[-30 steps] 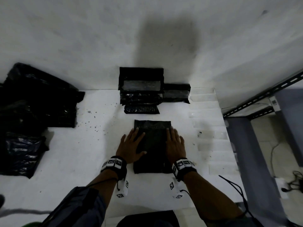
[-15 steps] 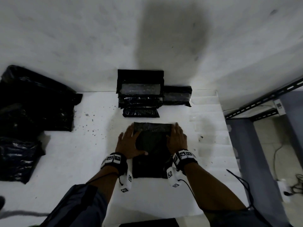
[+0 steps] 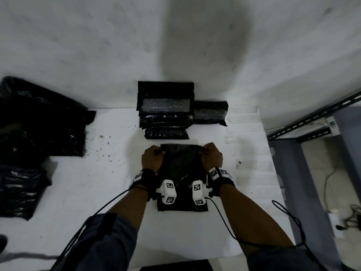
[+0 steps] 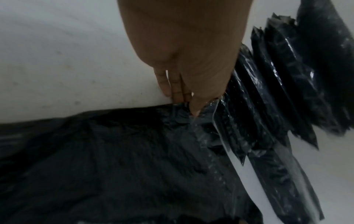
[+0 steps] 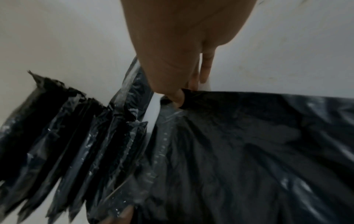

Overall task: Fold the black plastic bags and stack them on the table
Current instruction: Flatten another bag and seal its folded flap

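Observation:
A partly folded black plastic bag (image 3: 181, 169) lies flat on the white table (image 3: 88, 192) in front of me. My left hand (image 3: 153, 157) pinches its far left corner, and the left wrist view shows thumb and fingers (image 4: 178, 94) closed on the bag's edge (image 4: 182, 112). My right hand (image 3: 212, 155) pinches the far right corner, seen close in the right wrist view with the thumb (image 5: 176, 95) on the bag (image 5: 249, 136). Just beyond the bag, a stack of folded black bags (image 3: 166, 114) stands against the wall, with another folded bag (image 3: 210, 113) beside it on the right.
A heap of unfolded black bags (image 3: 35, 133) covers the table's left side. The white wall (image 3: 175, 45) rises directly behind the stack. The table's right edge (image 3: 273, 173) drops to a floor with a metal shelf frame (image 3: 312, 122) and cables (image 3: 351, 218).
Both hands slid from pressing flat on the middle of the bag up to its far edge, and their fingers closed on the two far corners.

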